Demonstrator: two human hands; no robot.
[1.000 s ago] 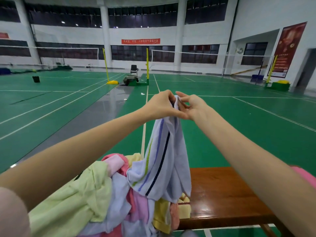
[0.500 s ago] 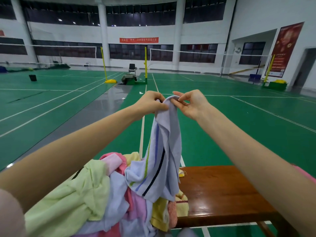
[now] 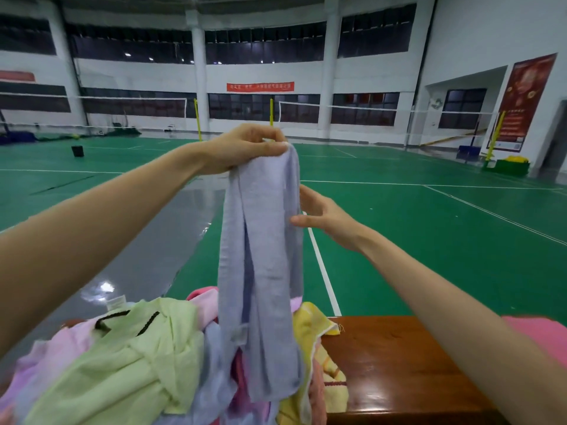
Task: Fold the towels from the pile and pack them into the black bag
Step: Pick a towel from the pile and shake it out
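Nearest, the towel pile (image 3: 129, 357) covers the bench (image 3: 399, 363); over it the lavender towel (image 3: 260, 271) hangs lengthwise, straight down from the left hand (image 3: 245, 148) pinching its top end — the right hand (image 3: 325, 216), fingers spread, touches its right edge midway — nearer the free length.

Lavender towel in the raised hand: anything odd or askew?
Nothing damaged. The lavender towel hangs bunched lengthwise from the left hand; the right hand, open, touches its edge above the pile.
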